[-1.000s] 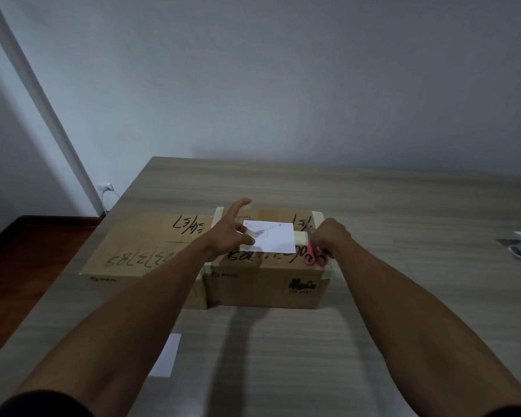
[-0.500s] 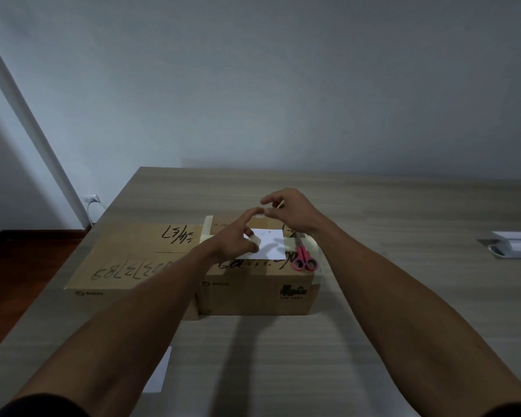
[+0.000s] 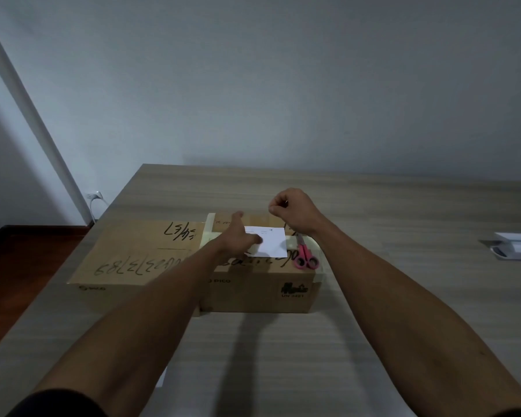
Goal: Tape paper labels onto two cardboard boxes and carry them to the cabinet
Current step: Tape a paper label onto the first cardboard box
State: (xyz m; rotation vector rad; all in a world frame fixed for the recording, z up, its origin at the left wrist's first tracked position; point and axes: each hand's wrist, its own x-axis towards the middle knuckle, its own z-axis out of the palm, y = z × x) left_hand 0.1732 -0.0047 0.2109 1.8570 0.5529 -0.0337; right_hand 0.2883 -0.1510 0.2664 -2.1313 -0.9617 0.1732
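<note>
Two brown cardboard boxes stand side by side on the wooden table: the left box (image 3: pixel 133 260) and the right box (image 3: pixel 262 291), both with black handwriting on top. A white paper label (image 3: pixel 272 243) lies on the right box's top. My left hand (image 3: pixel 238 236) rests on the label's left part, thumb on the paper and index finger stretched toward the box's far edge. My right hand (image 3: pixel 292 210) hovers above the far edge with curled fingers, and seems to pinch a faint clear tape strip (image 3: pixel 256 219) running from the left fingertip. Pink-handled scissors (image 3: pixel 305 257) lie right of the label.
A second white sheet (image 3: pixel 160 380) lies on the table (image 3: pixel 403 296) near me, mostly under my left forearm. A white flat object (image 3: pixel 515 249) sits at the right edge. The table's left edge drops to a dark wood floor (image 3: pixel 18 266); the wall is behind.
My right hand left the box's right side by the scissors, met my left index fingertip at the far edge, then drew to the right with fingers curled. My left hand stayed on the label.
</note>
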